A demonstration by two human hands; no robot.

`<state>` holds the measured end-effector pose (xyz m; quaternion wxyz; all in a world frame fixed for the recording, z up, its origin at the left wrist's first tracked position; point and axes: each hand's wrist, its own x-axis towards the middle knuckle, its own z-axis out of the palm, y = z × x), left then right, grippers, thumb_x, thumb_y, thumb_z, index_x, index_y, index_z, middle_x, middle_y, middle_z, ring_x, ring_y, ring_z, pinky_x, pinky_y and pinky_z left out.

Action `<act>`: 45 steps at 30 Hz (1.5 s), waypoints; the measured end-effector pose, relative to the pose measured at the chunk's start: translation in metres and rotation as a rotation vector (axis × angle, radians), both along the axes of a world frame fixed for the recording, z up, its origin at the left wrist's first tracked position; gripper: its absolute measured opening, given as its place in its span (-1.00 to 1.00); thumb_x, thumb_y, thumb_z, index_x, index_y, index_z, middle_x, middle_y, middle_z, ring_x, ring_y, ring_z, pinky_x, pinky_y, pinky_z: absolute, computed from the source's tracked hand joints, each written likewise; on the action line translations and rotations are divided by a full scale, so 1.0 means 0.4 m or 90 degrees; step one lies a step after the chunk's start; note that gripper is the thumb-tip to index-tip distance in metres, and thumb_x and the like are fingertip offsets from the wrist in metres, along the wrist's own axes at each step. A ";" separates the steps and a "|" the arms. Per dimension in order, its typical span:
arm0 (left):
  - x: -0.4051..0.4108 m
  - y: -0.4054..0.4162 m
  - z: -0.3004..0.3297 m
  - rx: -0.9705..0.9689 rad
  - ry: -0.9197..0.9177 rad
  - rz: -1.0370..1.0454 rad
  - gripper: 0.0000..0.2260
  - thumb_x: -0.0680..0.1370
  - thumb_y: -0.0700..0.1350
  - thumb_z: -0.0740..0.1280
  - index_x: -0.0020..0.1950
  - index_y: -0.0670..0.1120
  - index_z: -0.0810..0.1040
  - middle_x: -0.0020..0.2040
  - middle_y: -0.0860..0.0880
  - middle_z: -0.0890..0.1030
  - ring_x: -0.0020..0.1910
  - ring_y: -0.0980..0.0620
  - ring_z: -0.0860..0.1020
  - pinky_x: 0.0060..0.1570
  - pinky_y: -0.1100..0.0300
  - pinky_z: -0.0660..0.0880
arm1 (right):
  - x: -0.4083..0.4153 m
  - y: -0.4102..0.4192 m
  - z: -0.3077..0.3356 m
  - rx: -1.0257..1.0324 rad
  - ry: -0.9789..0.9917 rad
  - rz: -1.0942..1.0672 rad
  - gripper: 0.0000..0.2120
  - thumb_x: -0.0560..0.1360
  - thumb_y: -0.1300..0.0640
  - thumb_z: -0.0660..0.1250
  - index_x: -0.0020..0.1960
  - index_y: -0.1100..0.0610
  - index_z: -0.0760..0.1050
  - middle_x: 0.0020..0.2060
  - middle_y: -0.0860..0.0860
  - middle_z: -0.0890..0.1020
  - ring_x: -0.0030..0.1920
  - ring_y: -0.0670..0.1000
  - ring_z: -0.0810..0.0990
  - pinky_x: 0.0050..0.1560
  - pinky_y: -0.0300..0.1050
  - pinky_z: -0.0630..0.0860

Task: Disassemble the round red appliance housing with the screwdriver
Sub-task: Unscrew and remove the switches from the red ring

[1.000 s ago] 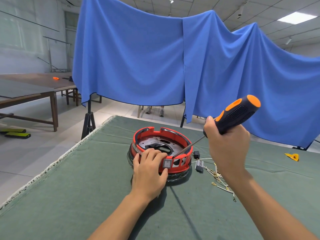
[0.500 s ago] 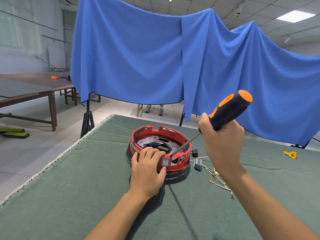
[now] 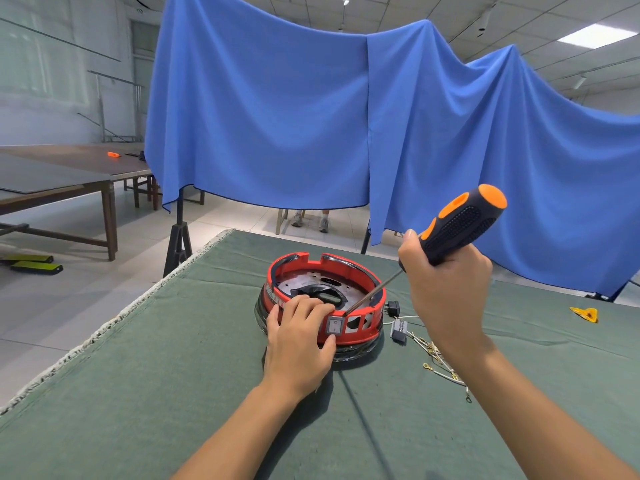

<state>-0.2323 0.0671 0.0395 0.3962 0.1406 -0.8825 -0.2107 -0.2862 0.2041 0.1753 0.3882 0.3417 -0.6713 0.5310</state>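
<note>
**Fingers brace the housing while the blade works inside**

Fingers [image 3: 304, 304] of the left hand [image 3: 299, 344] curl over the near rim of the round red plastic appliance housing [image 3: 360, 332], thumb against its outer wall beside the grey rocker switch [image 3: 335, 324] — a grip that seems meant to pin the shell down so it cannot turn or slide. The housing sits mid-worktop on the green felt-covered worktop [image 3: 138, 393], open side up, showing a grey metal plate inside. The right hand [image 3: 446, 289] is wrapped tight round the black-and-orange handle of the long screwdriver [image 3: 460, 223], held high and slanted so the thin steel shaft reaches down over the far rim — its tip meets the inner wall just behind the switch. Whether it sits in a screw or pries a clip cannot be told. Loose white wires with small connectors [image 3: 436, 355] trail just beside the housing, already outside it.
</note>
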 end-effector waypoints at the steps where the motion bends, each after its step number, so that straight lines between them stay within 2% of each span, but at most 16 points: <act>1: 0.000 -0.001 -0.001 0.001 -0.002 0.001 -0.64 0.47 0.00 0.36 0.27 0.09 0.47 0.23 0.16 0.45 0.34 0.14 0.27 0.43 -0.04 0.05 | 0.000 0.000 0.000 0.002 -0.002 -0.001 -0.63 0.39 0.01 0.27 -0.42 0.23 0.27 -0.60 -0.05 0.29 -0.47 -0.08 0.32 -0.40 -0.31 0.26; 7: -0.002 -0.003 -0.003 0.000 -0.001 0.005 -0.65 0.46 0.00 0.37 0.24 0.08 0.48 0.22 0.15 0.46 0.34 0.13 0.29 0.43 -0.06 0.08 | 0.001 -0.020 0.013 0.020 -0.006 0.017 -0.64 0.39 0.05 0.28 -0.45 0.06 0.16 -0.56 -0.05 0.33 -0.51 -0.10 0.30 -0.46 -0.34 0.22; 12: -0.003 0.002 -0.003 0.008 0.002 0.007 -0.66 0.45 -0.01 0.38 0.22 0.07 0.50 0.20 0.14 0.48 0.33 0.11 0.32 0.42 -0.08 0.11 | -0.003 -0.070 0.051 0.086 0.008 0.025 -0.67 0.38 0.10 0.25 -0.41 0.06 0.12 -0.57 -0.03 0.20 -0.46 -0.03 0.20 -0.48 -0.26 0.19; 16: 0.001 0.010 0.000 0.003 0.004 0.000 -0.67 0.45 -0.01 0.37 0.21 0.07 0.50 0.19 0.15 0.47 0.32 0.12 0.31 0.42 -0.05 0.10 | -0.044 -0.105 0.089 0.141 -0.048 -0.012 -0.67 0.40 0.11 0.23 -0.40 0.07 0.11 -0.54 -0.04 0.21 -0.46 -0.01 0.14 -0.51 -0.22 0.13; 18: 0.002 0.010 0.001 0.002 0.010 -0.003 -0.67 0.44 -0.02 0.38 0.20 0.07 0.51 0.18 0.16 0.48 0.32 0.13 0.32 0.42 -0.04 0.10 | -0.072 -0.120 0.105 0.173 -0.089 -0.033 -0.69 0.41 0.13 0.22 -0.41 0.11 0.15 -0.52 0.03 0.31 -0.44 0.03 0.20 -0.47 -0.11 0.19; 20: 0.002 0.009 0.002 0.002 0.012 -0.002 -0.67 0.44 -0.02 0.38 0.20 0.08 0.50 0.18 0.17 0.47 0.31 0.14 0.31 0.42 -0.04 0.09 | -0.096 -0.135 0.113 0.187 -0.118 -0.043 -0.70 0.42 0.12 0.22 -0.42 0.13 0.20 -0.50 0.08 0.39 -0.44 0.06 0.27 -0.46 -0.13 0.21; 28: -0.002 0.002 -0.005 -0.003 0.030 0.004 -0.67 0.40 -0.02 0.39 0.16 0.07 0.52 0.15 0.16 0.50 0.28 0.11 0.37 0.39 -0.06 0.15 | -0.164 -0.195 0.123 0.236 -0.220 -0.068 -0.75 0.43 0.06 0.24 -0.37 0.10 0.30 -0.41 0.05 0.49 -0.37 0.09 0.41 -0.42 -0.13 0.26; 32: -0.003 -0.001 -0.010 -0.002 0.024 -0.002 -0.66 0.41 0.00 0.39 0.18 0.08 0.52 0.16 0.16 0.49 0.29 0.12 0.36 0.40 -0.08 0.17 | -0.176 -0.174 0.112 0.205 -0.223 -0.066 -0.75 0.44 0.06 0.25 -0.35 0.15 0.36 -0.43 0.06 0.50 -0.37 0.09 0.43 -0.43 -0.14 0.27; 35: -0.007 -0.002 -0.006 0.002 0.039 0.005 -0.64 0.39 -0.01 0.40 0.17 0.06 0.51 0.15 0.13 0.52 0.27 0.10 0.39 0.38 -0.09 0.19 | -0.167 -0.132 0.101 0.145 -0.175 -0.036 -0.70 0.41 0.02 0.23 -0.32 0.25 0.41 -0.42 0.18 0.56 -0.40 0.09 0.43 -0.41 -0.10 0.32; 37: -0.010 -0.002 -0.003 0.017 0.046 0.013 -0.61 0.38 -0.03 0.42 0.19 0.03 0.50 0.16 0.10 0.52 0.27 0.08 0.39 0.38 -0.07 0.17 | -0.148 -0.105 0.094 0.107 -0.120 -0.023 -0.68 0.37 -0.01 0.18 -0.37 0.23 0.33 -0.51 0.15 0.44 -0.46 0.05 0.35 -0.42 -0.06 0.29; 39: -0.010 -0.003 -0.003 0.028 0.043 0.015 -0.59 0.38 -0.04 0.42 0.21 0.01 0.48 0.17 0.09 0.51 0.28 0.08 0.37 0.38 -0.05 0.15 | -0.126 -0.085 0.088 0.071 -0.080 -0.017 -0.68 0.38 -0.02 0.18 -0.40 0.19 0.24 -0.57 0.04 0.31 -0.50 -0.01 0.28 -0.45 -0.15 0.23; 41: -0.008 -0.002 -0.005 0.035 0.036 0.010 -0.58 0.39 -0.04 0.42 0.23 0.01 0.47 0.18 0.09 0.49 0.29 0.09 0.36 0.40 -0.05 0.15 | -0.105 -0.071 0.080 0.044 -0.073 -0.005 -0.67 0.39 -0.01 0.19 -0.40 0.17 0.21 -0.58 -0.02 0.26 -0.50 -0.03 0.27 -0.46 -0.23 0.22; 45: -0.005 0.005 -0.005 0.038 0.037 0.002 -0.62 0.39 -0.04 0.42 0.18 0.03 0.46 0.16 0.11 0.49 0.27 0.11 0.36 0.39 -0.08 0.17 | -0.080 -0.060 0.061 0.033 -0.087 0.027 -0.64 0.39 -0.02 0.20 -0.35 0.28 0.30 -0.50 0.18 0.47 -0.46 0.03 0.35 -0.43 -0.25 0.29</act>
